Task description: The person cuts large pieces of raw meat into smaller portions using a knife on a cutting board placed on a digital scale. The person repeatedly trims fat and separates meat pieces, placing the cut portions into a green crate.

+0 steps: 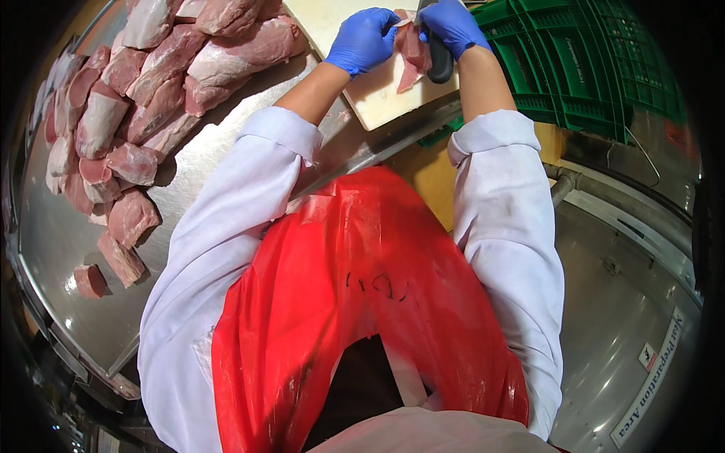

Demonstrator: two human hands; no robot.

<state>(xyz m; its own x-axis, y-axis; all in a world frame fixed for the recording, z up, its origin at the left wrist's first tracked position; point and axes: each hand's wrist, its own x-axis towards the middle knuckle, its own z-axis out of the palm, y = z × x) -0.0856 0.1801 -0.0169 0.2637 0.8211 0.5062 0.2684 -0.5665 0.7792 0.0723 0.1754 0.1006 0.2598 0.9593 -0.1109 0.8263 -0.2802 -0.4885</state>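
One blue-gloved left hand (364,41) pinches the pale upper edge of a raw meat strip (411,57) over the white cutting board (377,106); the right hand (458,27) wraps a black-handled knife (440,66). So near the top rim, I cannot tell whether the knife touches the meat. The strip looks light, limp and slippery, probably best pinched firmly at its wider upper end. Larger meat cuts (168,60) lie heaped leftward on the steel desk (202,155).
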